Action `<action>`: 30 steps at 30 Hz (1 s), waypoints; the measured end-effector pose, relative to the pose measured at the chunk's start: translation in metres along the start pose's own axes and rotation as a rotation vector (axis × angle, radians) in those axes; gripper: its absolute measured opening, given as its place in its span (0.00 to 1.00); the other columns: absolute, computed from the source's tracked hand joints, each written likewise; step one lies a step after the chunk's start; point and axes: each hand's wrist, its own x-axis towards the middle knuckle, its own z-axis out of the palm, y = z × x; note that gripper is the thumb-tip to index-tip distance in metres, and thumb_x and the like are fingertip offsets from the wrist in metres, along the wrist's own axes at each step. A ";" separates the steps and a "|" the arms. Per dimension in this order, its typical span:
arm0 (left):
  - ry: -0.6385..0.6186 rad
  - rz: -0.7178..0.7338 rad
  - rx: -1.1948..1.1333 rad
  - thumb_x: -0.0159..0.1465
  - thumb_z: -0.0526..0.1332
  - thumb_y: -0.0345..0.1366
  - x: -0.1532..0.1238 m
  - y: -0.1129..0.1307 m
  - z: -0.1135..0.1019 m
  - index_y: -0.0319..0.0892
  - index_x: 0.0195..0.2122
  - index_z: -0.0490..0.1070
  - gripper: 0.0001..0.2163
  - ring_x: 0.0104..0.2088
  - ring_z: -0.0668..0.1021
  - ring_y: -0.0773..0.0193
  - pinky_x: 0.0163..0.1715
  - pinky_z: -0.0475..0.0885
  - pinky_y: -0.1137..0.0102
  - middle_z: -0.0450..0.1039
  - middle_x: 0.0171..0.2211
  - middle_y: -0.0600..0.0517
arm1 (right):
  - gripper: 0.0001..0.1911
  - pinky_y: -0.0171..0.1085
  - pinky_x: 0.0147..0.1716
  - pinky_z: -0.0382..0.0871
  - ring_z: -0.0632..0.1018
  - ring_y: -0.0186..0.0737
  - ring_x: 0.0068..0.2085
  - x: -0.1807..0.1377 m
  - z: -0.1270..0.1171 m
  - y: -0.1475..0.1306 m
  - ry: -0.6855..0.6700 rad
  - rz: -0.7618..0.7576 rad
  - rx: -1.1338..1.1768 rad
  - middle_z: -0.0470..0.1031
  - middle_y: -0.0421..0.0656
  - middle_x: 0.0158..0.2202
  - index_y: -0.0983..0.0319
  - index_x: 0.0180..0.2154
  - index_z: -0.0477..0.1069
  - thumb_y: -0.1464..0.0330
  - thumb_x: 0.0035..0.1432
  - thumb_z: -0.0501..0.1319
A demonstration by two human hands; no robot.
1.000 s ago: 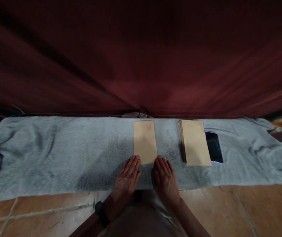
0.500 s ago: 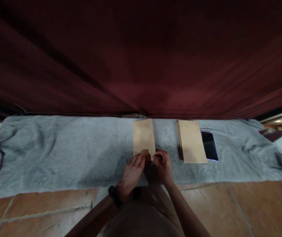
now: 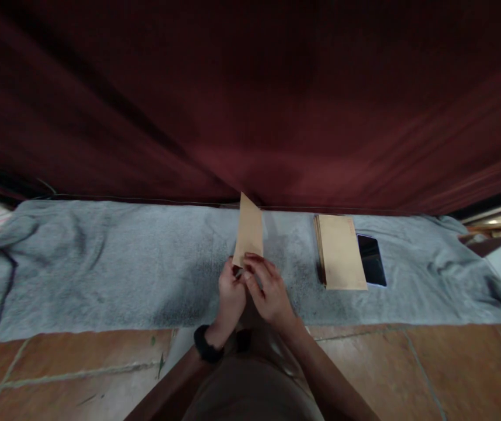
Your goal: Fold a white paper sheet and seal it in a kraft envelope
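Note:
A single brown paper envelope (image 3: pixel 249 229) stands lifted off the grey towel (image 3: pixel 101 263), its near end pinched between both hands. My left hand (image 3: pixel 230 295), with a black band on the wrist, grips the envelope's lower left corner with closed fingers. My right hand (image 3: pixel 268 289) holds the same end from the right, fingers curled over the edge. The far end of the envelope tilts up toward the curtain.
A stack of brown envelopes (image 3: pixel 340 251) lies on the towel to the right, with a dark phone (image 3: pixel 372 261) beside it. A dark red curtain (image 3: pixel 250 99) hangs behind the towel. Orange floor tiles (image 3: pixel 429 368) run along the near side.
The envelope lay flat on the towel with both hands flat at its near edge. Both hands have closed on that end and raised it, tilting the envelope up.

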 end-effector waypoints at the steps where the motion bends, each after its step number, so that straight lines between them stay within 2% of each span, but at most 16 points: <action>1: 0.025 -0.111 -0.126 0.60 0.63 0.34 -0.001 -0.004 0.001 0.42 0.38 0.73 0.05 0.35 0.78 0.63 0.39 0.73 0.70 0.77 0.34 0.50 | 0.19 0.44 0.62 0.70 0.73 0.42 0.62 -0.004 0.004 0.005 -0.012 -0.015 -0.045 0.75 0.48 0.60 0.59 0.61 0.69 0.68 0.73 0.51; 4: 0.072 -0.411 -0.366 0.56 0.66 0.35 -0.012 -0.019 0.006 0.41 0.31 0.71 0.05 0.33 0.78 0.64 0.38 0.73 0.71 0.78 0.32 0.50 | 0.22 0.44 0.62 0.71 0.74 0.43 0.62 -0.024 0.019 0.026 -0.012 -0.016 -0.112 0.75 0.48 0.60 0.59 0.63 0.69 0.72 0.70 0.52; 7: 0.075 -0.562 -0.410 0.53 0.70 0.37 -0.024 -0.028 0.007 0.42 0.26 0.69 0.10 0.29 0.78 0.65 0.33 0.72 0.72 0.76 0.26 0.53 | 0.27 0.48 0.63 0.70 0.74 0.43 0.62 -0.046 0.030 0.046 -0.039 -0.028 -0.137 0.75 0.48 0.61 0.59 0.65 0.68 0.77 0.67 0.51; 10: -0.001 -0.631 -0.395 0.52 0.73 0.41 -0.027 -0.029 0.003 0.40 0.29 0.73 0.13 0.31 0.80 0.63 0.33 0.73 0.71 0.78 0.28 0.51 | 0.30 0.53 0.67 0.66 0.71 0.46 0.65 -0.058 0.029 0.055 -0.112 -0.070 -0.211 0.72 0.51 0.63 0.63 0.67 0.64 0.78 0.65 0.51; 14: -0.161 -0.718 -0.403 0.53 0.72 0.45 -0.021 -0.029 -0.008 0.38 0.37 0.76 0.17 0.37 0.84 0.57 0.42 0.77 0.65 0.81 0.35 0.44 | 0.30 0.53 0.68 0.64 0.70 0.45 0.66 -0.058 0.019 0.059 -0.205 -0.147 -0.323 0.71 0.51 0.64 0.64 0.67 0.63 0.78 0.65 0.53; 18: -0.101 -0.763 -0.498 0.57 0.71 0.42 -0.027 -0.035 -0.015 0.39 0.38 0.75 0.14 0.42 0.84 0.54 0.49 0.78 0.59 0.82 0.41 0.41 | 0.29 0.54 0.68 0.64 0.70 0.47 0.66 -0.054 0.008 0.065 -0.247 -0.193 -0.365 0.71 0.50 0.65 0.60 0.65 0.66 0.77 0.63 0.58; 21: -0.114 -0.794 -0.552 0.61 0.69 0.40 -0.036 -0.037 -0.017 0.38 0.40 0.76 0.11 0.48 0.83 0.53 0.52 0.77 0.58 0.82 0.46 0.38 | 0.27 0.53 0.68 0.64 0.71 0.46 0.66 -0.054 0.003 0.069 -0.269 -0.190 -0.368 0.71 0.47 0.65 0.58 0.63 0.69 0.77 0.64 0.60; 26: -0.106 -0.793 -0.494 0.60 0.71 0.42 -0.033 -0.036 -0.021 0.36 0.39 0.78 0.14 0.43 0.85 0.54 0.51 0.78 0.59 0.83 0.42 0.38 | 0.27 0.51 0.67 0.66 0.71 0.45 0.66 -0.060 0.004 0.069 -0.280 -0.177 -0.356 0.70 0.50 0.66 0.61 0.63 0.68 0.77 0.64 0.59; 30: -0.188 -0.804 -0.408 0.61 0.70 0.46 -0.027 -0.033 -0.027 0.36 0.42 0.78 0.17 0.43 0.85 0.54 0.49 0.78 0.61 0.83 0.44 0.37 | 0.27 0.52 0.67 0.65 0.69 0.47 0.67 -0.066 0.003 0.071 -0.312 -0.182 -0.380 0.68 0.51 0.67 0.63 0.65 0.66 0.76 0.65 0.58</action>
